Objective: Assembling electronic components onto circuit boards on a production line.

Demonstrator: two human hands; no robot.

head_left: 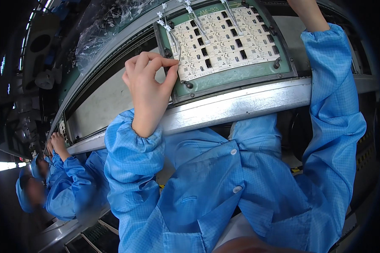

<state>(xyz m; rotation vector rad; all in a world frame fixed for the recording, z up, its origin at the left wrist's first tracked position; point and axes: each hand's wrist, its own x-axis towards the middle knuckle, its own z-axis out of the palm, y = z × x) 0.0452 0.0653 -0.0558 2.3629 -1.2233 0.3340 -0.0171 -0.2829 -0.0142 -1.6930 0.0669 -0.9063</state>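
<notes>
Wires point(200, 28) cross your panel point(221, 63), much seemingly unwired; left hand point(150, 80) pinches one; right hand out of frame, can't tell.

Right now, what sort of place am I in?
Most likely an electronics assembly line: small white circuit boards sit in a green fixture, a metal rail runs along the near side, and a co-worker wears blue workwear like yours.
</notes>
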